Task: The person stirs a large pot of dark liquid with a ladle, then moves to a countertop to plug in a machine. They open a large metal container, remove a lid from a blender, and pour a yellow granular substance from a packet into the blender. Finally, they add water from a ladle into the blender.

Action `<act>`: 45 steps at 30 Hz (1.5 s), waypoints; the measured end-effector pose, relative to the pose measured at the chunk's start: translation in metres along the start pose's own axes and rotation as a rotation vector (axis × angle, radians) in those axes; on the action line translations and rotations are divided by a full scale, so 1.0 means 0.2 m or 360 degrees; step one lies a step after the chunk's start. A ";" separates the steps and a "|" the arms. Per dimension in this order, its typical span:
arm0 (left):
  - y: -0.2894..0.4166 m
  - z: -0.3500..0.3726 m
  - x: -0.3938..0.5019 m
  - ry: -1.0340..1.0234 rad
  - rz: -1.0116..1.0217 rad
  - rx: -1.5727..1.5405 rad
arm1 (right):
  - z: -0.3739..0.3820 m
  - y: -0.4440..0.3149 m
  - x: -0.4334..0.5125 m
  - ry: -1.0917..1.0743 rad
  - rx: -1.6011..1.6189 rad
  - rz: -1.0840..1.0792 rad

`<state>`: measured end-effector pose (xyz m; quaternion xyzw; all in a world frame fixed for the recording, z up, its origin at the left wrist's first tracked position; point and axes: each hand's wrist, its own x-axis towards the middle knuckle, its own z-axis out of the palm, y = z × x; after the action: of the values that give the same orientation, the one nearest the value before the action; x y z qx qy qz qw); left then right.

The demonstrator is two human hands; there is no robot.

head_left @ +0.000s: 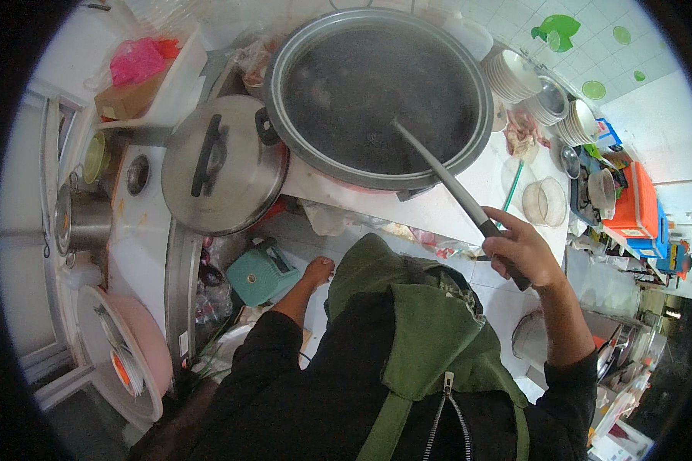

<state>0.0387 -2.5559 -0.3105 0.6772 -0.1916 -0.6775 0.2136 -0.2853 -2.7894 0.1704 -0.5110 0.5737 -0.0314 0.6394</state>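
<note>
My right hand [522, 250] grips the dark end of a long-handled metal utensil [450, 178], perhaps a ladle. Its far end dips into dark liquid [375, 98] and is hidden there. The liquid fills a large round pot [274, 109] with a wide metal rim, standing on a white table [328, 181]. My left hand [320, 271] hangs low beside my body, fingers curled, and nothing shows in it. A teal plastic case [262, 274] with a handle is near it. Left of the pot is a big metal lid [184, 161] with a black handle.
On the right stand stacked white bowls [510, 78], a mesh strainer [545, 201], a green stick [513, 187] and an orange cooler box [634, 199]. A pink basin [144, 334] holding plates, a steel pot [83, 222] and a white counter [138, 248] are on the left.
</note>
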 end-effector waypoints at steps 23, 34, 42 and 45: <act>-0.09 -0.06 0.18 -0.0047 0.0067 -0.0144 | -0.06 0.27 -0.07 0.1229 -0.1207 -0.0994; -0.06 -0.10 0.11 -0.0057 0.0074 -0.0285 | 0.02 0.46 0.09 0.0668 -0.0325 -0.0422; -0.03 -0.11 0.02 -0.0038 0.0105 0.0200 | -0.10 0.49 0.01 -0.0656 0.1668 -0.0220; -0.02 -0.15 -0.02 -0.0170 0.0361 0.0151 | -0.14 0.56 0.02 -0.0748 0.2002 -0.0418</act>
<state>0.0683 -2.5495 -0.3091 0.6234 -0.3099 -0.6744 0.2460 -0.3667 -2.7564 0.0954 -0.1011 0.2256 -0.3243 0.9131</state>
